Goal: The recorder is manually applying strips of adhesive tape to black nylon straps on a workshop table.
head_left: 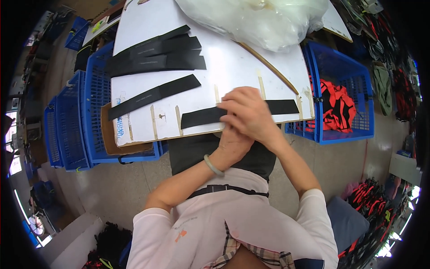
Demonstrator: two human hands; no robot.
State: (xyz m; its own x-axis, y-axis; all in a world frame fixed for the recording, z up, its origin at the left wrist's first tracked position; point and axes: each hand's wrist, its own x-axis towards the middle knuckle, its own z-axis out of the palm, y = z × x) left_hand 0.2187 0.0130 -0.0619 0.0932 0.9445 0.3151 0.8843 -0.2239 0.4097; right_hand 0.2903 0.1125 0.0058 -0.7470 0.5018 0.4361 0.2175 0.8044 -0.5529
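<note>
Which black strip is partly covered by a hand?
The black strip along the front edge of the table; the right hand hides its middle. The other strips lie farther left, untouched.

Ahead of your right hand (248, 112), a bare stretch of desk (224, 62) leaves you passage as far as the bulky plastic bag (264, 22). A curved brown rod (268, 66) slants across ahead to the right; black strips (179, 60) block the forward left. Your left hand (235, 145) stands in the way just behind.
</note>
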